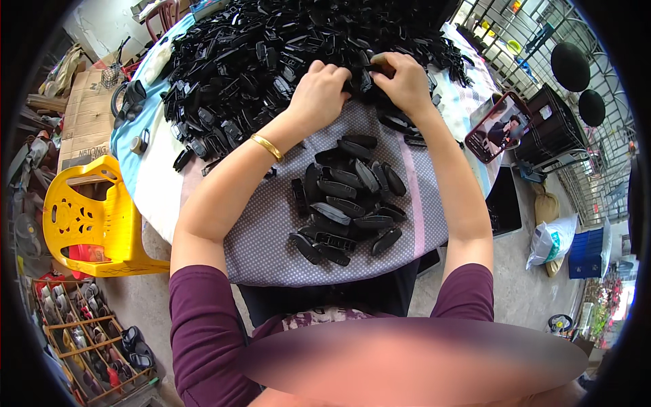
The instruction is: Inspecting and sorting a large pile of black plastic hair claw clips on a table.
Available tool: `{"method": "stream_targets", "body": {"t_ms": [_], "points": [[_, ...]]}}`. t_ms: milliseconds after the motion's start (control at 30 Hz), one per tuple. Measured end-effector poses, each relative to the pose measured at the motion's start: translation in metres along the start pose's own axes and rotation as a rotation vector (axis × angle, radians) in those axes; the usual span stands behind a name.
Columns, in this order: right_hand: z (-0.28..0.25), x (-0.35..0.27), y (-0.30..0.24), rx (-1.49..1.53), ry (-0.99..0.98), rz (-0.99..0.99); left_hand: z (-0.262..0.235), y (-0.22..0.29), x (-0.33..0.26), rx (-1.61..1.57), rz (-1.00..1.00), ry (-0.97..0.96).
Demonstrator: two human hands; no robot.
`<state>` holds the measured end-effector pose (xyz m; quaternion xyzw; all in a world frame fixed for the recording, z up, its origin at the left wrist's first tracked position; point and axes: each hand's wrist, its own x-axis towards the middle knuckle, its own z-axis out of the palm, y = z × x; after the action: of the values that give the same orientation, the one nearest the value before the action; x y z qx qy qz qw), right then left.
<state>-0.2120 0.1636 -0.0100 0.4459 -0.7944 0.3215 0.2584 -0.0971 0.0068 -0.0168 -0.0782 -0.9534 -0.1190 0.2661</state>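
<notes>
A large heap of small black plastic pieces point(237, 61) covers the far part of the table. At its near edge, my left hand point(321, 93) has its fingers curled in; whatever they hold is hidden. To its right, my right hand point(405, 83) pinches a black plastic piece point(366, 80) between thumb and fingers, partly covered by the hand. Closer to me, between my forearms, lies a smaller group of curved, glossy black plastic pieces point(341, 190), loosely piled on the dotted grey cloth point(264, 234).
A phone point(498, 127) with a lit screen stands at the table's right edge. To the left are a yellow plastic chair point(122, 224) and a shoe rack point(88, 339). A metal grille point(603, 156), a black crate point(553, 129) and a white bag point(553, 237) are on the right.
</notes>
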Motion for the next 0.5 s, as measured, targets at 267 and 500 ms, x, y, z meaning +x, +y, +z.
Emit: {"method": "stream_targets", "body": {"t_ms": [267,500], "points": [[-0.008,-0.017,-0.033,0.881,-0.215,0.299,-0.012,0.001,0.011,-1.269,-0.593,-0.100],[-0.013,-0.018,0.010,0.414,-0.058,0.297,-0.004,-0.011,0.016,-0.255,0.168,-0.075]]}}
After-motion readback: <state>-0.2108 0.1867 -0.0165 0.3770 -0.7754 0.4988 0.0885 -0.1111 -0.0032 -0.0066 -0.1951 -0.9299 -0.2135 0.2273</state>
